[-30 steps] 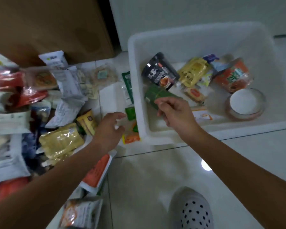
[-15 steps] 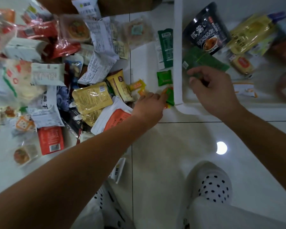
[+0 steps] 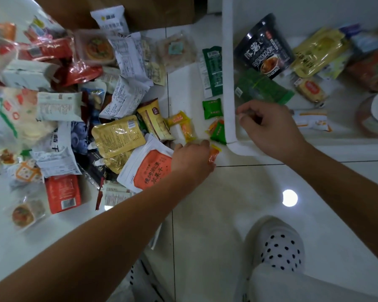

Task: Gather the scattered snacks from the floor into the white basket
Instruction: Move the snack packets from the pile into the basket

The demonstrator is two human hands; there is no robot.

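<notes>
**Head view: left hand on a small packet at the basket's near left corner.**
Your left hand [image 3: 192,159] pinches a small orange packet [image 3: 213,154] low over the floor [image 3: 227,214], just beside the white basket [image 3: 229,88]; whether it's lifted, can't tell. Your right hand [image 3: 268,129] hovers over that corner, fingers loosely curled, nothing seen in them. The packet looks light, crinkly, slick-filmed. Pinch a sealed end or across the middle; a gentle grip should do. The pile of snacks [image 3: 118,136] lies off the basket's left side.
</notes>
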